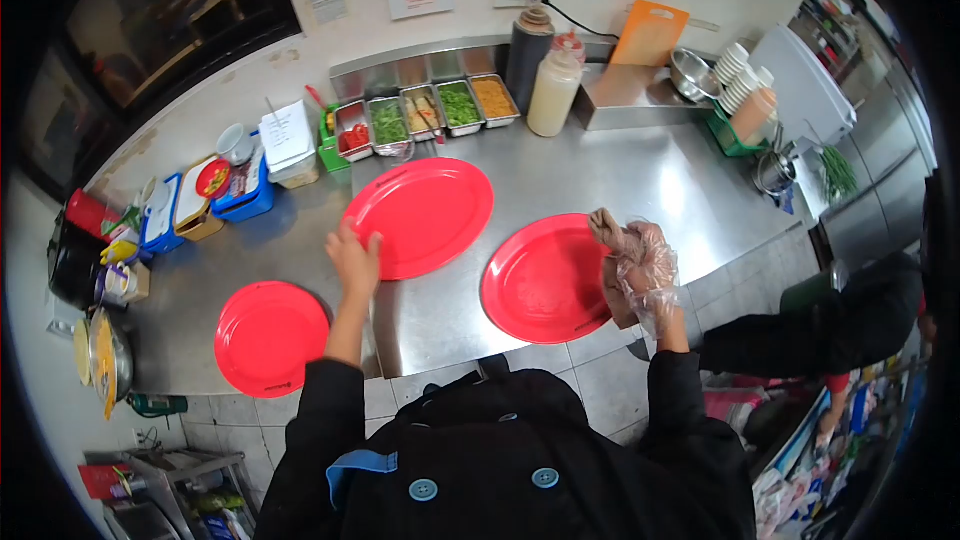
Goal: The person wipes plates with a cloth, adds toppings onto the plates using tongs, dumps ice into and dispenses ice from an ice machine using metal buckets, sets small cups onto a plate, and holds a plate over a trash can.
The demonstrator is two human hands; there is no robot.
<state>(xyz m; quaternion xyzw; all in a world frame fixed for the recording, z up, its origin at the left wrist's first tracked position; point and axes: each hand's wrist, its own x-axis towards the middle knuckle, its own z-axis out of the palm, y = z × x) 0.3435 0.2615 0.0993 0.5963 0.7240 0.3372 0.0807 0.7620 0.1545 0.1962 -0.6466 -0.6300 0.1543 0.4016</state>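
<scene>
My left hand (355, 258) is bare and at the left rim of an upper red oval platter (425, 215), with the thumb over the rim and the fingers along its edge. In a clear plastic glove, my right hand (648, 265) is closed on a brown cloth (617, 290). That cloth hangs over the right end of a second red oval platter (540, 280), which lies near the counter's front edge. A third red platter (272, 337) rests to the left of my left forearm.
Metal pans of chopped food (425, 115) line the wall beside sauce bottles (555, 90). Blue trays (243, 195) stand at left. An orange cutting board (650, 32) leans behind steel bowls (690, 70) and stacked white cups (735, 65). A person in dark clothes (830, 325) is at right.
</scene>
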